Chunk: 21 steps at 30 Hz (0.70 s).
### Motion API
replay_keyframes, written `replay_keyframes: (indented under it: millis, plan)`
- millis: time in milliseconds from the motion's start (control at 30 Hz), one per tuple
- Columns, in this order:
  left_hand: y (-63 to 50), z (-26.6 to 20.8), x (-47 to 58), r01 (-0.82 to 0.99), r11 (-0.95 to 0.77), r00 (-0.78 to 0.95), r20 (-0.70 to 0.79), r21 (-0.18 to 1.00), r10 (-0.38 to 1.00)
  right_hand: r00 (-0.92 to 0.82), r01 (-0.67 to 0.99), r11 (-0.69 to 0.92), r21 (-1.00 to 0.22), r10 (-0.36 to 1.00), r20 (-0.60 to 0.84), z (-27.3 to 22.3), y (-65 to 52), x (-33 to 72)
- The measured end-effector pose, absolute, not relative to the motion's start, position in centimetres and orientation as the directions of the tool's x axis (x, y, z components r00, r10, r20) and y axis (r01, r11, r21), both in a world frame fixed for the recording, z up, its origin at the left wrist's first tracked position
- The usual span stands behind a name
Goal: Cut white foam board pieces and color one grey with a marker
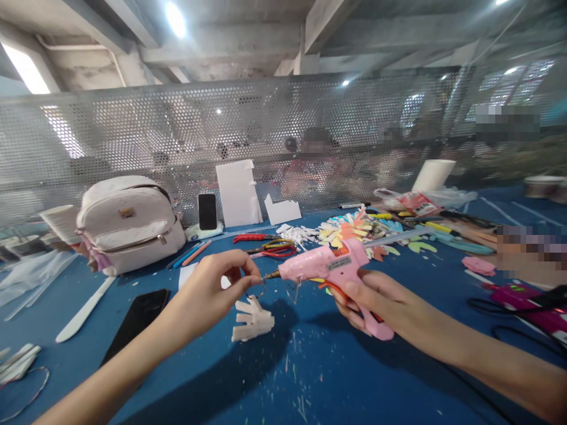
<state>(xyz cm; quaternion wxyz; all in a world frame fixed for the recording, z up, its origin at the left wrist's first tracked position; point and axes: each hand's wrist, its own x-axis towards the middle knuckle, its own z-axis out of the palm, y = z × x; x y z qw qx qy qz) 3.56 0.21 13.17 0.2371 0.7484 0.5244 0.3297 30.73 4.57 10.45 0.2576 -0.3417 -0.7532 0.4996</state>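
Note:
My right hand (pixel 372 301) is wrapped round the handle of a pink hot glue gun (pixel 328 264), its fingers by the orange trigger. The gun points left, and its metal nozzle comes up close to the fingertips of my left hand (pixel 221 280). Those fingers are closed in a pinch on a thin twisted cord (pixel 264 288), which curves in a small loop below them. Just under the loop is a white fringed paper piece (pixel 253 321); whether the cord is fixed to it I cannot tell.
Scissors (pixel 277 248), paper scraps (pixel 343 227) and pens (pixel 197 252) lie beyond my hands. At left are a pale backpack (pixel 126 218), a white plastic knife (pixel 84 311) and a dark phone (pixel 135 321). A magenta device (pixel 527 304) with black cables sits at right. A perforated metal screen (pixel 186 136) stands behind.

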Motion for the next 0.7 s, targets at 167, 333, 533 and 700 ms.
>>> replay_keyframes:
  millis: [167,333,533,700]
  plan:
    - [0.15,13.24,3.65,0.628,-0.332,0.231,0.239,0.704,0.943,-0.646,0.224,0.266,-0.937,0.760,0.062,10.41,4.53,30.64]
    - [0.02,13.12,3.37,0.632,-0.339,0.231,0.248,0.696,0.941,-0.653,0.230,0.256,-0.939,0.756,0.046,10.40,4.54,30.69]
    - [0.10,13.13,3.34,0.633,-0.337,0.224,0.252,0.697,0.941,-0.685,0.237,0.296,-0.925,0.726,0.057,10.40,4.89,30.88]
    - [0.12,13.16,3.44,0.629,-0.337,0.227,0.250,0.701,0.941,-0.651,0.220,0.270,-0.937,0.757,0.065,10.22,4.77,30.87]
